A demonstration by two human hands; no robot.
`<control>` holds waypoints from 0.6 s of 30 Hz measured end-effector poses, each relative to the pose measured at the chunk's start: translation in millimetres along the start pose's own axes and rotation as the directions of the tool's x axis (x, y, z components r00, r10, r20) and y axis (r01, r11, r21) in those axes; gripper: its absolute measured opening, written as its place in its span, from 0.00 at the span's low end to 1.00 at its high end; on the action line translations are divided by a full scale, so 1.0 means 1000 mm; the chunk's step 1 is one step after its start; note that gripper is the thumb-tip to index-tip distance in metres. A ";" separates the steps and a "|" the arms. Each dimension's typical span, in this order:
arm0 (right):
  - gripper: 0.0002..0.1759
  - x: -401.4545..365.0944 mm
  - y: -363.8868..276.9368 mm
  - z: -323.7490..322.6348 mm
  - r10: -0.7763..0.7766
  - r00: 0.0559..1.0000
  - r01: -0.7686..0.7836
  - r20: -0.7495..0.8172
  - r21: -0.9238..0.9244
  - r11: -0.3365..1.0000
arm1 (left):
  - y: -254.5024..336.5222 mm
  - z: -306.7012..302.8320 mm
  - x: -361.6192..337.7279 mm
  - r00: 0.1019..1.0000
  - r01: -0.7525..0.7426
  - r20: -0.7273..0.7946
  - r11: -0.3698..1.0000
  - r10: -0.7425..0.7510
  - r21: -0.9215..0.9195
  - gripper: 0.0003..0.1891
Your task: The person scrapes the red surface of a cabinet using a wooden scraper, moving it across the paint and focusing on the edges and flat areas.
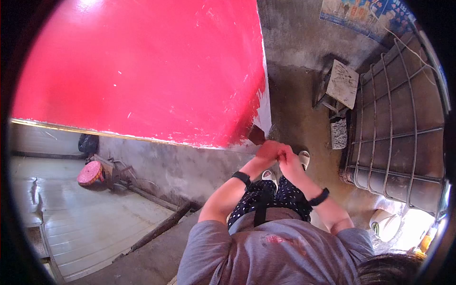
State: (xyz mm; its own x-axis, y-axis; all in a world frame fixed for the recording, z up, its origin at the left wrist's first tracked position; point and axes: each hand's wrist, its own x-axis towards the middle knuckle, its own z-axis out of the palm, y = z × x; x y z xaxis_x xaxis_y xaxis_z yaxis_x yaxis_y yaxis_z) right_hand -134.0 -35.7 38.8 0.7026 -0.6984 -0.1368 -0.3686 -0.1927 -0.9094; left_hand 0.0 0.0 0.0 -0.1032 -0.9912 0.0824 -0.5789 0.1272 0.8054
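Note:
A large glossy red panel point(152, 71) fills the upper left, its right edge scraped down to a pale whitish strip point(264, 107). My left hand point(270, 150) is closed right at the panel's near right corner. Just beyond its fingers shows a small dark reddish-brown flat piece point(257, 135), overlapping the corner. My right hand point(288, 157) is closed and pressed against my left hand. I cannot tell what lies inside the fingers. Both wrists wear black bands.
A small wooden stool point(342, 83) stands by the back wall, near a speckled block point(338, 133). To the right is a large tank in a metal cage point(399, 123). A red round-topped object point(90, 173) sits at left by white sheeting point(95, 218). A white bucket point(384, 224) stands lower right.

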 end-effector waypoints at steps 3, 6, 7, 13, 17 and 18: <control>0.08 -0.017 -0.022 -0.007 -0.033 0.998 0.029 0.053 0.070 0.997 | 0.005 0.009 -0.013 0.999 -0.007 -0.031 0.991 0.011 0.136 0.07; 0.09 0.010 0.019 0.033 -0.281 0.956 0.277 -0.082 -0.056 0.959 | -0.010 -0.002 -0.013 0.980 -0.101 -0.157 0.987 0.120 0.125 0.07; 0.09 0.012 0.028 0.041 -0.275 0.958 0.271 -0.078 -0.058 0.961 | -0.026 0.012 -0.018 0.983 -0.040 -0.173 0.996 0.054 0.085 0.08; 0.07 0.013 0.001 0.016 -0.081 0.993 0.085 -0.084 0.054 0.995 | -0.007 -0.008 0.001 0.997 -0.061 -0.046 0.988 0.069 0.143 0.07; 0.11 0.007 -0.004 0.014 -0.150 0.985 0.156 -0.082 0.066 0.986 | 0.001 -0.012 -0.004 0.997 -0.037 -0.059 0.970 0.052 0.242 0.07; 0.10 0.016 0.001 0.024 -0.244 0.961 0.255 -0.127 0.082 0.963 | -0.011 -0.008 -0.006 0.997 -0.042 -0.057 0.970 0.057 0.240 0.07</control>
State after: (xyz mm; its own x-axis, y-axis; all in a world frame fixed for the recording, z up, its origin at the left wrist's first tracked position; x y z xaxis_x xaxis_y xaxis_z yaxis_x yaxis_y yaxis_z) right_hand -108.5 -30.7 26.6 0.6880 -0.7120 0.1405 -0.1260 -0.3078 -0.9431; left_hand 12.8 3.9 -4.6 -0.0896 -0.9828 0.1616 -0.7513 0.1732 0.6368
